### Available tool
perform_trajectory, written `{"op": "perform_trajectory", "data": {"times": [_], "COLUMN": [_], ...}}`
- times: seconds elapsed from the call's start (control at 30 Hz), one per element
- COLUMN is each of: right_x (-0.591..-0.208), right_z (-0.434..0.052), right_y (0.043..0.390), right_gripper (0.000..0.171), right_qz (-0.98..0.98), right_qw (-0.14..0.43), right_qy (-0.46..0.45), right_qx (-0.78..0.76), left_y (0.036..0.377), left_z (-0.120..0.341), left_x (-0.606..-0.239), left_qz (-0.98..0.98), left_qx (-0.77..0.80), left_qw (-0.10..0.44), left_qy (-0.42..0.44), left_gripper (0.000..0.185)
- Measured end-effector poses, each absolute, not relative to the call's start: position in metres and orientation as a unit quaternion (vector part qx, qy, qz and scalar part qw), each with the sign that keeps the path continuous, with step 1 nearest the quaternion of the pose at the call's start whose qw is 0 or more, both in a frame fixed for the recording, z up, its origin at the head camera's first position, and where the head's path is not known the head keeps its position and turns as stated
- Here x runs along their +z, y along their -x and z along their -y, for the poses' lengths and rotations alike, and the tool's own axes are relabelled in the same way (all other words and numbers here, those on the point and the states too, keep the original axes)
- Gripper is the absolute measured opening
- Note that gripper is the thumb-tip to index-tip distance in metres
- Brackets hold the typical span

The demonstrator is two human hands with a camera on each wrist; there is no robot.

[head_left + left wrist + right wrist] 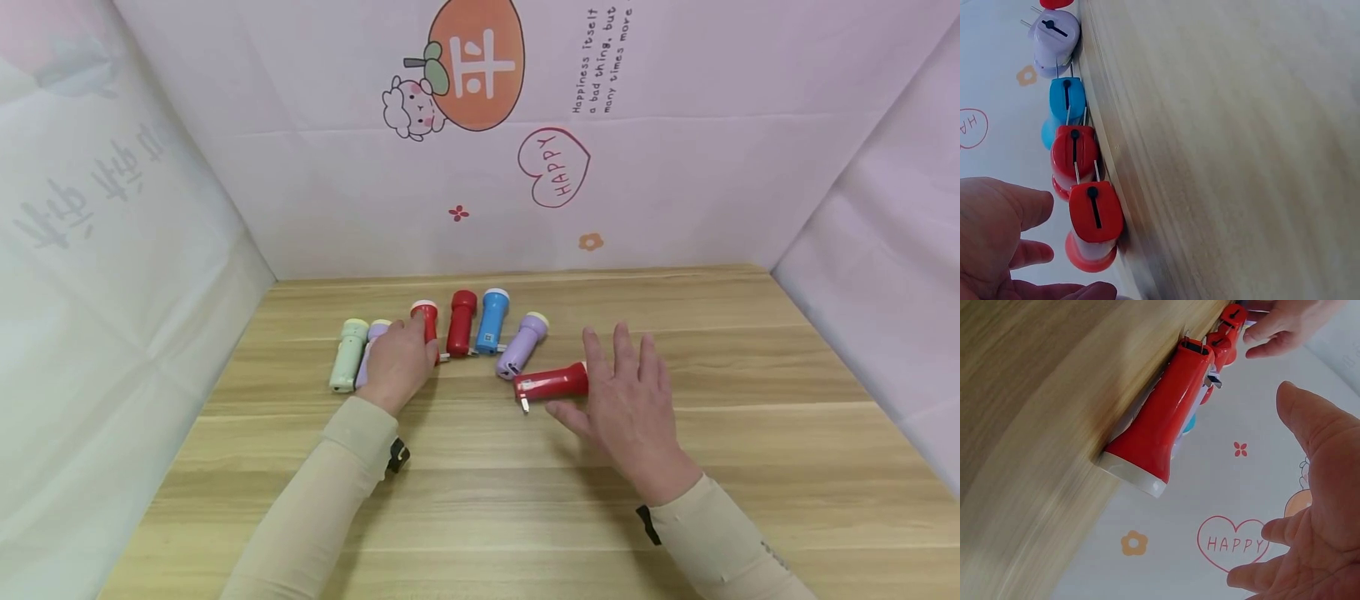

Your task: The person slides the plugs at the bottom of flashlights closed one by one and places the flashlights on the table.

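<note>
Several small flashlights with fold-out plug prongs lie on the wooden table. My left hand (399,360) is over the left part of the row, beside a red flashlight (1099,215); in the left wrist view its fingers are spread and not closed round it. It partly hides a purple flashlight (380,328), with a pale green flashlight (348,357) farther left. A dark red flashlight (461,323), a blue flashlight (492,321) and another purple flashlight (522,346) follow rightward. My right hand (633,408), fingers extended, hovers beside a red flashlight (551,383) lying sideways with its prongs out.
The wooden table (480,517) meets a white printed cloth backdrop (337,208) behind the flashlights. Cloth sides rise at the left (112,292) and right (885,200).
</note>
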State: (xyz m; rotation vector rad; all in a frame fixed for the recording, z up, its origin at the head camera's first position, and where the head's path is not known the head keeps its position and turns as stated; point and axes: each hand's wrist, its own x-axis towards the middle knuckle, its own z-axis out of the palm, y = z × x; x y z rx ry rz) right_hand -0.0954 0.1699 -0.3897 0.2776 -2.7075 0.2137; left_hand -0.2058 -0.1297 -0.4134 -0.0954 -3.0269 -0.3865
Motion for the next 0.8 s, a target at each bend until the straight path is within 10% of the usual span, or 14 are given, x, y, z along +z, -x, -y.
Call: {"op": "perform_trajectory", "data": {"times": [0.8], "right_x": [-0.3914], "right_z": [-0.1716], "right_y": [0.0949], "right_gripper": [0.108], "right_qz": [0.976], "right_qw": [0.186], "right_qy": [-0.093], "right_qx": [0.071], "left_y": [0.2153], "left_z": [0.1218], "left_x": [-0.4195], "left_qz": [0.991], "left_qx": [-0.129], "left_qw": [0.026], "left_qy": [0.036], "left_gripper": [0.049]}}
